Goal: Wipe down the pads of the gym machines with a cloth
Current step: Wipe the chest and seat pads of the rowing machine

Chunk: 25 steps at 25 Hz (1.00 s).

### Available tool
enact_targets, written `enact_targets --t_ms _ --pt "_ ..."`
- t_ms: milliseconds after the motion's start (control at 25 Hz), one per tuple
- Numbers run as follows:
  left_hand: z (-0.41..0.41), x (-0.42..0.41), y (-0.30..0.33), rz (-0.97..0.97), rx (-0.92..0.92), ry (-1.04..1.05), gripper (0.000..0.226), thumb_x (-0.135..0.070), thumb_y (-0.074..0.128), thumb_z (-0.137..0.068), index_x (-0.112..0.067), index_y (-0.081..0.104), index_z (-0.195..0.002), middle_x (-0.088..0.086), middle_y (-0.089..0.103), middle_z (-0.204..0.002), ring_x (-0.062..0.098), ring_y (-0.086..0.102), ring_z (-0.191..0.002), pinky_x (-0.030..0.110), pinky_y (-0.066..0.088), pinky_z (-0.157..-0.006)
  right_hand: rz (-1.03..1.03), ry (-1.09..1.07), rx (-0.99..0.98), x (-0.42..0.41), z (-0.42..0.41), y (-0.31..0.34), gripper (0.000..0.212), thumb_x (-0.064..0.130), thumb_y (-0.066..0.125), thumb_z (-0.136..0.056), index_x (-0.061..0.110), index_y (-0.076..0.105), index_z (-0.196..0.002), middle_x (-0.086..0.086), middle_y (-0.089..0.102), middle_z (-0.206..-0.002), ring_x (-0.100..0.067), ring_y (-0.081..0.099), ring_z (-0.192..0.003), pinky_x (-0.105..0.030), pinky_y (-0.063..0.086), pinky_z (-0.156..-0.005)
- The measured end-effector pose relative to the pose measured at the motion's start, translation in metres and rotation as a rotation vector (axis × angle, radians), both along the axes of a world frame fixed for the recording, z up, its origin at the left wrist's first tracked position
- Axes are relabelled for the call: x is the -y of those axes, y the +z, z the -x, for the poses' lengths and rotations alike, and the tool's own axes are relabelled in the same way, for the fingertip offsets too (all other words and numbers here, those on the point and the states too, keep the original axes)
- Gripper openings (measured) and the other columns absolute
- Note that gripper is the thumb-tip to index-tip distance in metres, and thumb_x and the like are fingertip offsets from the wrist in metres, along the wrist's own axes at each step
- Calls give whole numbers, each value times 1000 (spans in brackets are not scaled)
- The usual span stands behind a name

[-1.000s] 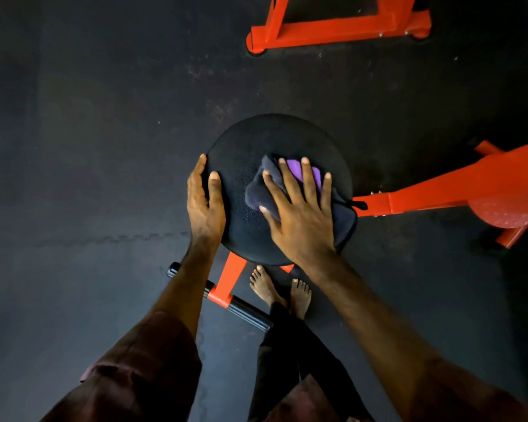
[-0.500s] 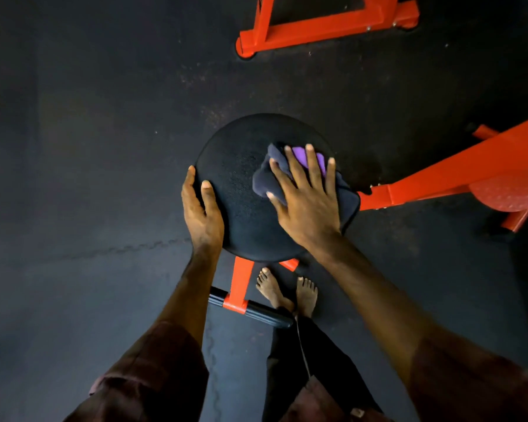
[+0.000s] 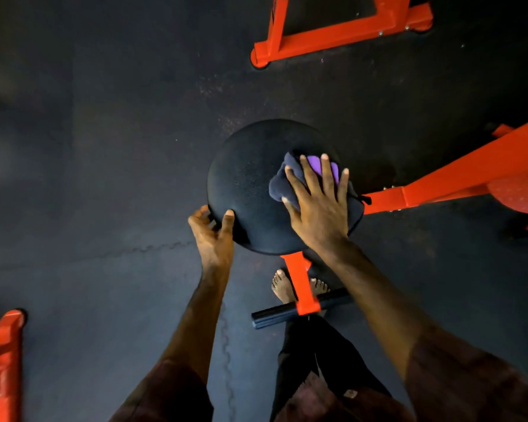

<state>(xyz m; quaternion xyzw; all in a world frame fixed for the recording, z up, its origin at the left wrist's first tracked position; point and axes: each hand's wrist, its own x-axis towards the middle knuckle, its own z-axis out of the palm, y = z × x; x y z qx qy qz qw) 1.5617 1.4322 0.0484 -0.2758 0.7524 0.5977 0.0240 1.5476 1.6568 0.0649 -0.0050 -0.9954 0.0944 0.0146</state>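
Observation:
A round black pad (image 3: 250, 184) sits on an orange machine arm in the middle of the head view. On its right half lies a dark grey cloth with a purple patch (image 3: 279, 185). My right hand (image 3: 319, 202) lies flat on the cloth with straight, spread fingers and presses it onto the pad. My left hand (image 3: 212, 234) grips the pad's near left rim, thumb on top and fingers curled under the edge.
The orange frame arm (image 3: 457, 178) runs right from the pad to a red disc (image 3: 521, 193). Another orange frame base (image 3: 342, 35) stands at the top, a third (image 3: 3, 360) at the lower left. A black bar (image 3: 299, 310) and my bare feet (image 3: 282, 286) are below the pad.
My left hand has slid down the rim and curled round the pad's near left edge. My right hand and the cloth have shifted slightly toward the pad's right side.

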Motion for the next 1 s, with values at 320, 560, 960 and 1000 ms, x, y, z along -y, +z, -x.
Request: enact_targets --t_ms 320,560,960,1000 --pt "34 28 24 188 139 -192 73 -35 81 -93 -28 44 -155 -2 35 -150 18 49 -135 38 50 -106 64 148 25 -7 -77 -5 80 45 65 -92 34 33 -164 0 12 -176 -38 2 -163 -70 14 -123" --pt "105 11 20 343 153 -478 69 -51 54 -107 -31 26 -167 1 28 -169 19 27 -156 22 18 -119 314 -443 -49 -14 17 -16 62 48 49 -102 32 40 -161 -3 25 -173 -40 24 -157 -59 33 -120" --pt "100 4 11 428 103 -481 63 -53 31 -112 -30 16 -168 7 30 -165 40 44 -143 59 39 -114 560 -607 -70 16 -16 -18 67 53 42 -104 30 30 -165 -12 21 -172 -38 29 -155 -58 42 -116" --pt "100 6 9 430 107 -485 63 -54 31 -111 -30 16 -168 6 30 -165 40 43 -144 59 38 -115 558 -640 -64 1 5 -18 69 56 41 -101 28 34 -164 -15 32 -167 -41 42 -147 -57 48 -110"
